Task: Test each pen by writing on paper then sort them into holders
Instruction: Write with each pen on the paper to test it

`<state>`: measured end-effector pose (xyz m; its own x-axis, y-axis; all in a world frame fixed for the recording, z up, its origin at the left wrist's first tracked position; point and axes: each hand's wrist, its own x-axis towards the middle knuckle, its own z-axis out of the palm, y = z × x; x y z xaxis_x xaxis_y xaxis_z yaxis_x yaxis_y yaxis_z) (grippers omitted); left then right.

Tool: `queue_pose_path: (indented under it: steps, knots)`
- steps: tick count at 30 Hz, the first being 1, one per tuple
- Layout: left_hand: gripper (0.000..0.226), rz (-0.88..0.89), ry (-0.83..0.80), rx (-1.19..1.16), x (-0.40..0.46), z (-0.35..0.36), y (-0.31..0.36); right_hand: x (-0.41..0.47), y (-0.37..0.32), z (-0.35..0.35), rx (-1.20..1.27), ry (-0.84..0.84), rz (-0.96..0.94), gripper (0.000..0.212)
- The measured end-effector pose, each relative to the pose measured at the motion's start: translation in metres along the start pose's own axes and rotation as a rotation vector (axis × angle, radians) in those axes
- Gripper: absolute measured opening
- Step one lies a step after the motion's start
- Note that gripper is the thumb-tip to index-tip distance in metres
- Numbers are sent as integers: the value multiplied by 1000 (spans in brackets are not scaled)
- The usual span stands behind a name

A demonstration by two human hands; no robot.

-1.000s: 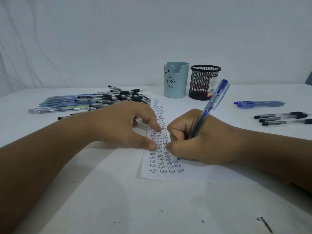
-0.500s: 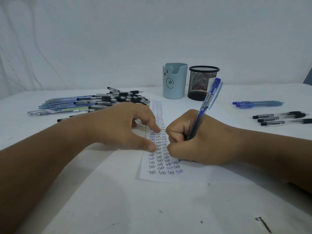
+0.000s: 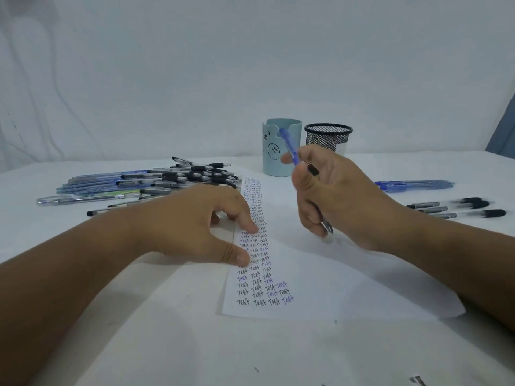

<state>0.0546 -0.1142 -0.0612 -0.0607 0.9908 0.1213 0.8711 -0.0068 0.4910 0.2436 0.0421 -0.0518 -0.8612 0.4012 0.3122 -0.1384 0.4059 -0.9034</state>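
Note:
A white sheet of paper (image 3: 320,282) lies on the table, with columns of the word "Test" down its left side. My left hand (image 3: 195,227) presses on the sheet's left edge with thumb and forefinger. My right hand (image 3: 334,196) is lifted above the paper and grips a blue pen (image 3: 289,147), whose blue end points up and away while its tip shows below my fingers. Behind stand a pale blue bear-faced holder (image 3: 281,147) and a black mesh holder (image 3: 328,136), side by side.
A big pile of pens (image 3: 156,181) lies at the left. At the right lie two blue pens (image 3: 415,185) and three black pens (image 3: 457,208). A small dark scrap (image 3: 417,380) sits near the table's front edge.
My right hand has lifted off the paper and turned the pen, so its tip no longer touches the sheet. A new blue "Test" stands on the sheet. My left hand has stayed put.

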Motion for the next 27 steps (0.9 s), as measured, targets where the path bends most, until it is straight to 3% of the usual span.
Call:
queue_pose_path:
  steps: [5, 13, 17, 22, 27]
  knots:
    - [50, -8, 3, -3, 0, 0, 1, 10, 8, -11, -151, 103, -47, 17]
    - [50, -14, 4, 5, -1, -1, 1, 12, 24, -15, -518, 138, -166, 21]
    - [33, -15, 66, -6, 0, 3, 3, 13, 21, -21, -730, 42, -195, 18]
    - [15, 10, 192, 5, 4, 12, 3, 28, 27, -49, -941, -44, -122, 9]
    - [10, 17, 187, 6, 4, 11, 4, 33, 20, -113, -1112, -94, 103, 18]
